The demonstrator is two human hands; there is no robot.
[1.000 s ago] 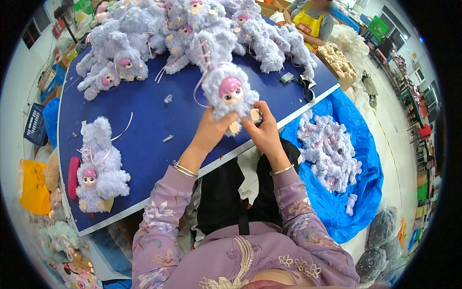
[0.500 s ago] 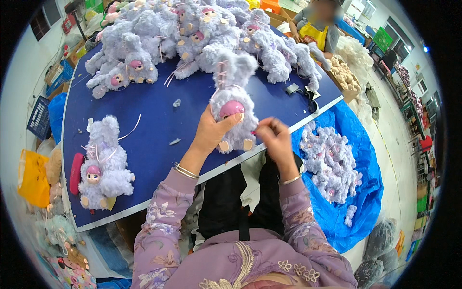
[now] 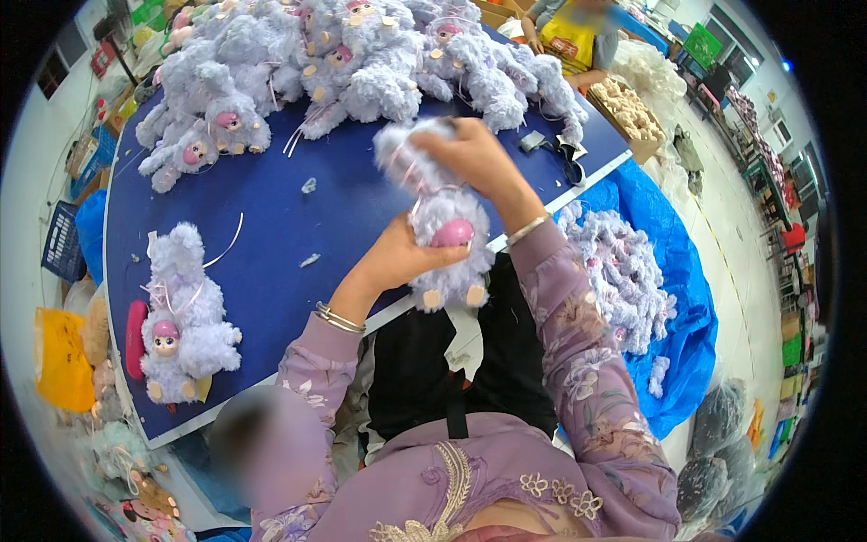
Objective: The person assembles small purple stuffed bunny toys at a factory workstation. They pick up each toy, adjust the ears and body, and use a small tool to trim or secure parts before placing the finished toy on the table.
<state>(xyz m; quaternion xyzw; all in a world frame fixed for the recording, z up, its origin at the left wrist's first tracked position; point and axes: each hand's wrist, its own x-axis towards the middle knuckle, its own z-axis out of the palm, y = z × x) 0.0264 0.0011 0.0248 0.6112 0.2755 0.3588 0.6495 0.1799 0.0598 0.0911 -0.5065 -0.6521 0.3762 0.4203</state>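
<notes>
Lilac plush doll (image 3: 447,244), fluffy and pink-faced, is held above the near edge of the blue bench (image 3: 271,235), between both hands. The left hand (image 3: 402,257) is wrapped around its lower body from the left, fingers curled into the fur beside the pink face. The right hand (image 3: 474,154) is closed over the doll's upper end, which is blurred. A single finished doll (image 3: 181,316) is laid at the left end of the bench, next to a pink oval piece (image 3: 135,339). A heap of similar dolls (image 3: 361,54) is piled along the far side. More lilac plush (image 3: 623,271) is gathered on a blue sheet (image 3: 686,316) on the floor at the right.
</notes>
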